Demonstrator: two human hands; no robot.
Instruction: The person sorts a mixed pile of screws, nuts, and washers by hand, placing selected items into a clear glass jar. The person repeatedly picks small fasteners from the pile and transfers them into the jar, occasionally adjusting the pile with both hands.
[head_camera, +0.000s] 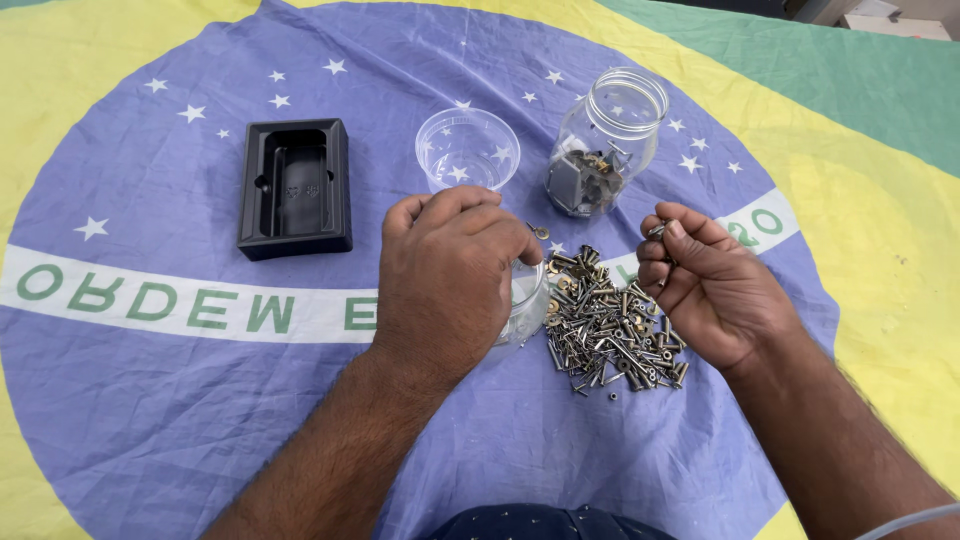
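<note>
A black tray (294, 188) lies at the left. The left hand (450, 280) curls over a clear cup (527, 300); whether it grips is unclear. The pile of screws (610, 330) lies just beside it, under the right hand (700, 285), whose fingers pinch a small screw (656, 231).

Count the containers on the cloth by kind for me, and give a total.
Black plastic tray: 1
Clear plastic cups: 2, one empty, one under the left hand showing at
Glass jar with hardware inside: 1
Total: 4 containers
The loose pile of screws and bolts by the right hand is too dense to count.
</note>
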